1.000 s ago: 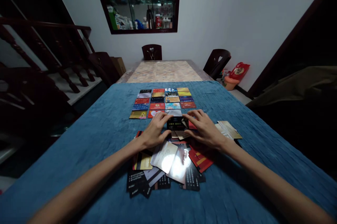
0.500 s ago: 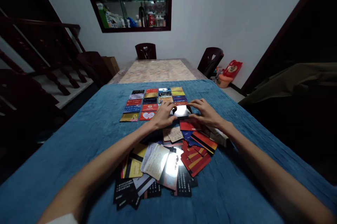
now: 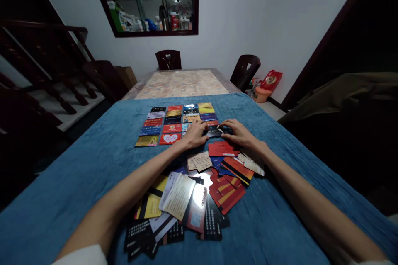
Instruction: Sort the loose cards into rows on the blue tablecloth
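Note:
A black card [image 3: 214, 131] lies flat at the right end of the nearer rows, between my two hands. My left hand [image 3: 195, 134] has its curled fingertips and thumb at the card's left edge. At the opposite edge, my right hand [image 3: 239, 133] grips with thumb and fingers. Rows of cards, with a red heart card [image 3: 170, 138] and a gold card [image 3: 146, 141] at the front, extend to the left and beyond. Closer to me is a loose pile with a red card [image 3: 222, 149], a beige card [image 3: 202, 161] and orange-striped red cards [image 3: 228, 194].
A blue cloth [image 3: 102, 165] covers the near part of the table, with a patterned tabletop [image 3: 183, 82] beyond. Black-backed cards [image 3: 138, 232] and a cream card [image 3: 180, 198] lie between my forearms. Chairs [image 3: 168, 60] stand around the far end.
The card between my hands has gone from tilted and glaring to flat, its black face showing. Both hands stay at its edges. The view has shifted slightly.

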The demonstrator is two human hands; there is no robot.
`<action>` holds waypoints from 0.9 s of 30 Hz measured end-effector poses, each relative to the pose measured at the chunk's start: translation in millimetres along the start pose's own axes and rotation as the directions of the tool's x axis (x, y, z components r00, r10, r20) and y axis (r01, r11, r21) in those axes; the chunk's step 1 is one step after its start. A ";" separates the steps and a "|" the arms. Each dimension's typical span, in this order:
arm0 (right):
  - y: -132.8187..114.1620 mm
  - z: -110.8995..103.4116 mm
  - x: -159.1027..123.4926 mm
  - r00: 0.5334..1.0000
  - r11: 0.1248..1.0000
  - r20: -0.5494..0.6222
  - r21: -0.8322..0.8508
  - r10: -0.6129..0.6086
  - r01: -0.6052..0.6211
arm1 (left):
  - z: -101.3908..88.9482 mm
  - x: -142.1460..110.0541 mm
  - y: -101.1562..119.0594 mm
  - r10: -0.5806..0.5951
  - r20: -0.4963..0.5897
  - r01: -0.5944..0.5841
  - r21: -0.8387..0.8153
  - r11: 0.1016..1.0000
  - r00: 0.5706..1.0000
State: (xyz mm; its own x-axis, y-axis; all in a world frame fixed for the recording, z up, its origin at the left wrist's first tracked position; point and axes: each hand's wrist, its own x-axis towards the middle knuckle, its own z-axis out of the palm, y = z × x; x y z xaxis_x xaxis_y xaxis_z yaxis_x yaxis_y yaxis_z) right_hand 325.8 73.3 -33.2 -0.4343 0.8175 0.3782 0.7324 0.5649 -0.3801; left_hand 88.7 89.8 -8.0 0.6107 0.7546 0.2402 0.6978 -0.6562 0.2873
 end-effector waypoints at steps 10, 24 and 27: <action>-2.6 1.9 -1.1 0.998 0.999 0.061 -0.023 0.024 -0.023 | 0.7 -6.2 0.5 0.031 0.021 -0.032 0.053 0.998 0.999; -1.0 3.8 -2.5 0.996 0.996 0.082 -0.084 0.024 -0.017 | 3.2 -9.8 1.3 0.037 0.039 -0.040 0.083 0.996 0.999; -0.2 3.9 -2.6 0.996 0.997 0.090 -0.080 0.011 -0.004 | 1.1 -11.5 3.6 0.022 0.038 -0.025 0.070 0.997 0.999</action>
State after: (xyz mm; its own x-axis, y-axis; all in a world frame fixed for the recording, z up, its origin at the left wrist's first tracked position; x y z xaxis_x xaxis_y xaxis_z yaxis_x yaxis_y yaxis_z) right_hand 324.7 71.5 -37.3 -0.4717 0.8304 0.2966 0.7738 0.5511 -0.3123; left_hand 84.6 78.7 -10.8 0.6401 0.7388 0.2108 0.7067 -0.6738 0.2157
